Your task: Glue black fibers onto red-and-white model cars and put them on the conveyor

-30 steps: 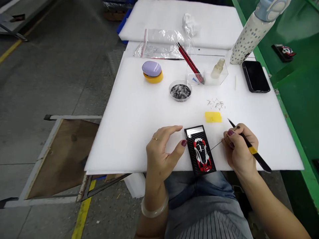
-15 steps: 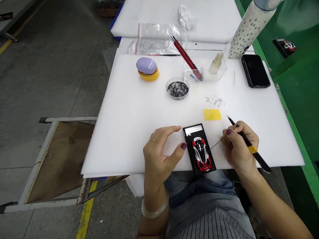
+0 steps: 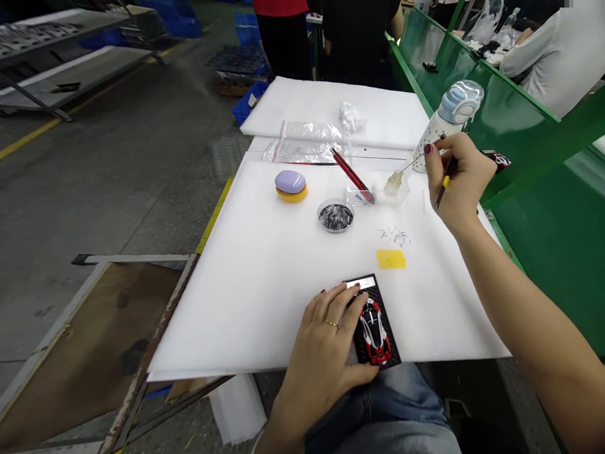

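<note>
Down at the near edge of the white foam sheet [image 3: 246,296], a red, white and black model race car [image 3: 375,331] on a black display base [image 3: 375,292]. Directly beside the palm of the left hand [image 3: 326,337], to its right in view, with the base reaching in between fingers and thumb. Half open, that grip: curved along the left flank of the base, with fingertips on its upper surface toward the far end, close by the far end of the car, and thumb at the near end. Cannot tell how firm the hold. Long axis of car and base alike running away from the body, steeply, with the far end leaning slightly left and the near end slightly right. Label plate [image 3: 360,283] at the far end; cannot tell nose from tail on the car. Well apart from all this, up at the right, the right hand [image 3: 449,173], closed in a pinch on a thin needle-like rod [image 3: 416,162], with the rod slanting down-left to the mouth of a small glass bottle [image 3: 393,184]; cannot tell whether inside it. Tucked in the same hand, black-and-yellow tweezers [image 3: 445,181], tips downward. Between car and bottle, a yellow patch [image 3: 391,259] and scattered fine dark slivers [image 3: 396,237].
</note>
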Demonstrator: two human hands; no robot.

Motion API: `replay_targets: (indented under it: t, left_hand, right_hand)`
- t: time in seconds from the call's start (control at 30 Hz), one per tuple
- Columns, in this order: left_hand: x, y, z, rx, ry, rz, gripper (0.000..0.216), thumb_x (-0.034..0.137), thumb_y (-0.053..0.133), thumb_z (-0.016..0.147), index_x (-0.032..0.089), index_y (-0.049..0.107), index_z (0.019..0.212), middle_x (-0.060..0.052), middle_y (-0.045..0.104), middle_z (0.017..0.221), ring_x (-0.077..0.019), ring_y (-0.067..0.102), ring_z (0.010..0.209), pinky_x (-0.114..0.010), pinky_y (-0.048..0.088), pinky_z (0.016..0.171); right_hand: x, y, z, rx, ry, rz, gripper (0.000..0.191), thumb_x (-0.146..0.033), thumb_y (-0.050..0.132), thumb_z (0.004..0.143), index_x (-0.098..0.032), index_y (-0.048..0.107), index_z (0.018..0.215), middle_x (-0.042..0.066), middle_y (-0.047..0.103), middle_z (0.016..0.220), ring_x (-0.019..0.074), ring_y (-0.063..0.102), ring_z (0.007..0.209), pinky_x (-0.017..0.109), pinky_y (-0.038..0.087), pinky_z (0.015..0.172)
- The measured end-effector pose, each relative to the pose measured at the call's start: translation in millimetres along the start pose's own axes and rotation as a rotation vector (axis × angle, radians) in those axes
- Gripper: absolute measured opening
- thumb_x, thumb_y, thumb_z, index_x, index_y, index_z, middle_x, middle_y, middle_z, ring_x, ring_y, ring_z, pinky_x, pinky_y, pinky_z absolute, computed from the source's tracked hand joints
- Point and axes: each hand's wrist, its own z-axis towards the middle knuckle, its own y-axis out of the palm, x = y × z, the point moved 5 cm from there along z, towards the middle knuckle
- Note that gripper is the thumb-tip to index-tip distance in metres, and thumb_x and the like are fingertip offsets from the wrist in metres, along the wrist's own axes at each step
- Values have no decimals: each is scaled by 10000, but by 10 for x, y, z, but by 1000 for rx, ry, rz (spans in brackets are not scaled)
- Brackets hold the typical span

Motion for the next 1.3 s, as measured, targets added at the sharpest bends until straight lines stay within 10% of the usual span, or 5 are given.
replay_targets:
  t: [0.63,0.77,1.3]
  left_hand:
    - [18,-4,-14,224,25,61,756,689,694,837,96,580,1293,-139,716,1300,-358,598,1226,-483,434,1058]
    - [18,16,-34,226,32,77,683,660,569,922,93,589,1301,-136,711,1303,-344,591,1247,-465,388,1096]
    - [22,20,-68,231,24,95,660,576,605,891,100,603,1349,-139,707,1326,-346,616,1254,-464,406,1094]
  right_hand:
    - [135,-195,-588,-272,300,446,656,-821,413,908,-257,744,954,30,663,676,177,555,595,347,420,575]
    - [212,-70,-581,-460,316,337,378,-544,801,785,-229,758,989,47,748,867,185,670,774,337,522,682]
    - [558,214,-660,-452,484,155,177,-165,732,773,-216,582,694,-5,649,555,175,637,571,315,446,529]
